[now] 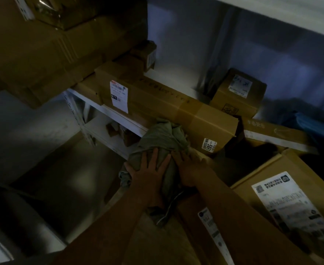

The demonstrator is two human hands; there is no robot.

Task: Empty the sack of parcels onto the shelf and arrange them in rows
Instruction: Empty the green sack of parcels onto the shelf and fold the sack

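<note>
Pressing on the sack (162,150), both your hands lie flat and side by side on its cloth. Your left hand (147,174) has its fingers spread wide and straight over the near left of the bundle. Your right hand (188,169) lies just beside it with fingers straight, palm down on the near right, and holds nothing. The sack is a crumpled grey-green bundle. It sits at the front edge of the shelf (107,111) and overhangs that edge toward you. Its far side touches the long box (167,106).

To your right, nearest you, a large box (299,197) bears a big white label on its top face. A narrower carton (205,222) with a white strip label lies between that box and your right forearm.

The long box runs along the shelf from the left toward the right. It carries a white label on its left end face and a small numbered sticker on its near right end. Beyond its right end a flat box (276,134) lies at an angle. Behind that, toward the back edge of the shelf, stands a square box (237,92) with a white label on top. At the far left, large cartons (61,44) are stacked above the shelf. The light is dim, and the print on the labels cannot be read.
</note>
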